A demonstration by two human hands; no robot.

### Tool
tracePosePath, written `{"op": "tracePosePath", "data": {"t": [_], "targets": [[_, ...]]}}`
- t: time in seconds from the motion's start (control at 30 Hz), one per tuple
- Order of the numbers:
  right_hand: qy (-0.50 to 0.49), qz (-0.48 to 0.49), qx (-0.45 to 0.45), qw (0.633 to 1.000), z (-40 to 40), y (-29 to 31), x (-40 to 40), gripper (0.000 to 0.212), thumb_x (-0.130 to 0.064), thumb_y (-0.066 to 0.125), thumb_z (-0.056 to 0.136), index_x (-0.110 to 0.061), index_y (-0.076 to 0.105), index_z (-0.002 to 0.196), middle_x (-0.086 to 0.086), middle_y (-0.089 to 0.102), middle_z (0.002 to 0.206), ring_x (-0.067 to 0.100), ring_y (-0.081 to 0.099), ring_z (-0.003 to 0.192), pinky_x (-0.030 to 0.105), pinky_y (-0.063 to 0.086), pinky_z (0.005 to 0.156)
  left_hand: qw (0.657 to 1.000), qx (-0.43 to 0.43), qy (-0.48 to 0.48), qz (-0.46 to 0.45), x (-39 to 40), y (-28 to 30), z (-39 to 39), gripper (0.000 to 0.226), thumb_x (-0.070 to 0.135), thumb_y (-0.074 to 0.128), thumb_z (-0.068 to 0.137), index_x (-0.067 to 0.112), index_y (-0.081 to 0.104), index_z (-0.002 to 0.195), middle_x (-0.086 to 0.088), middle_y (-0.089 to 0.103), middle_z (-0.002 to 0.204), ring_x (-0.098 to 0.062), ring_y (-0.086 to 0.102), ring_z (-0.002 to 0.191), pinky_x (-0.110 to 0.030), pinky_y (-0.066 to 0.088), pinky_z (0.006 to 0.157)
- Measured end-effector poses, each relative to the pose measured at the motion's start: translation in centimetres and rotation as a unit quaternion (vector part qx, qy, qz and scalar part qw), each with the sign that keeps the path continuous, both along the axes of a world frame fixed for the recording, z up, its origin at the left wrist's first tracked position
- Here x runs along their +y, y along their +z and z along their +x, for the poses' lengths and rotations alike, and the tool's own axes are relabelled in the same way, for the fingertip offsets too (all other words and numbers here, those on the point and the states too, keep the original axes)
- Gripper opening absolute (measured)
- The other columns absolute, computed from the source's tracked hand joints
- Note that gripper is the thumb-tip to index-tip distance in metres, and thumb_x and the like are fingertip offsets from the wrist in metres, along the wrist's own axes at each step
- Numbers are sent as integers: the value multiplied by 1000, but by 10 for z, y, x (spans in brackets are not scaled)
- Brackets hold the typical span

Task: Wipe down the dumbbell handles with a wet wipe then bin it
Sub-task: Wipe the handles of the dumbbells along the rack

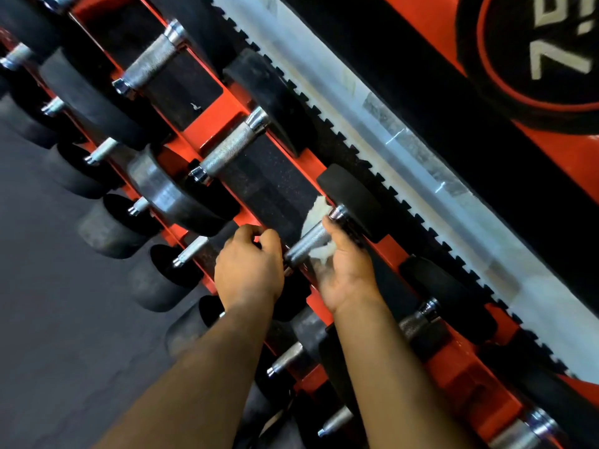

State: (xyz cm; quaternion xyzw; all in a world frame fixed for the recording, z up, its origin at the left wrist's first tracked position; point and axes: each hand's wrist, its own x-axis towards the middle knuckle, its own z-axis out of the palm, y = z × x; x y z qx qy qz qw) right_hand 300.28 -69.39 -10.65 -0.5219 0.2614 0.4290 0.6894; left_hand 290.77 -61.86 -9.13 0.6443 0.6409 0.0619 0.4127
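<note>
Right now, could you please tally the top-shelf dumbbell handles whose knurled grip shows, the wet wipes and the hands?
knurled handles, top shelf: 5
wet wipe: 1
hands, left hand and right hand: 2
Total: 8

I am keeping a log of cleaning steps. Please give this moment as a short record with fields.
place: red dumbbell rack
handle being wiped: knurled metal handle
wipe: white wet wipe, wrapped partly around that handle
right hand: holds the wipe against the handle
left hand: fingers curled at the near end of the same dumbbell
bin: not in view
</note>
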Motion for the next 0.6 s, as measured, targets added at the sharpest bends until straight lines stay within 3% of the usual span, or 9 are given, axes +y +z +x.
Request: {"op": "tracePosePath", "data": {"t": [0.1, 0.17, 0.27, 0.33, 0.43, 0.5, 0.6], "targets": [[7, -9, -11, 1000, -5, -1, -5, 34, -20, 78, 81, -12, 72, 113, 14, 74, 109, 27, 73, 97, 46, 58, 87, 1000, 5, -2, -1, 0, -1, 0, 31, 40, 44, 92, 23, 67, 103, -12, 69, 105, -36, 61, 100, -44, 50, 89], [52, 5, 1, 999, -2, 0, 8, 35, -30, 79, 75, -16, 75, 108, 9, 72, 114, 19, 68, 97, 42, 53, 92, 1000, 2, -4, -1, 0, -1, 0, 32, 41, 43, 92, 23, 68, 104, -11, 69, 104, -35, 61, 99, -44, 50, 89], [70, 38, 17, 997, 1, -3, 27, 25, -41, 84, 67, -20, 78, 79, 0, 62, 96, 15, 56, 89, 39, 48, 91, 1000, 4, -2, -1, 2, -3, 0, 34, 42, 42, 91, 24, 69, 103, -9, 70, 103, -33, 61, 99, -42, 50, 87], [60, 38, 17, 997, -2, -8, 20, 37, -42, 81, 71, -15, 74, 95, 6, 65, 97, 21, 64, 92, 42, 52, 89, 1000, 3, -2, 2, 2, -4, -1, 35, 43, 41, 89, 25, 69, 99, -9, 69, 100, -34, 62, 98, -43, 51, 87], [7, 30, -6, 999, -18, -8, -4, 51, -33, 73, 82, -5, 66, 124, 19, 70, 119, 34, 67, 111, 51, 50, 102, 1000, -2, -2, 3, 0, -5, -2, 33, 42, 40, 88, 24, 67, 96, -10, 68, 97, -35, 61, 95, -43, 51, 85], [-3, 25, -36, 999, -26, -8, -13, 43, -27, 69, 89, -6, 65, 127, 18, 68, 124, 34, 65, 117, 51, 49, 104, 1000, -2, -3, -2, 1, -5, -2, 32, 41, 41, 89, 25, 68, 97, -9, 68, 97, -34, 61, 95, -42, 50, 84], [19, 14, 9, 1000, -18, -3, 0, 41, -38, 69, 87, -8, 69, 114, 17, 72, 115, 31, 70, 105, 46, 55, 94, 1000, -3, -4, -2, 1, -4, -1, 34, 41, 41, 89, 24, 69, 97, -9, 69, 99, -33, 61, 97, -42, 50, 86]]}}
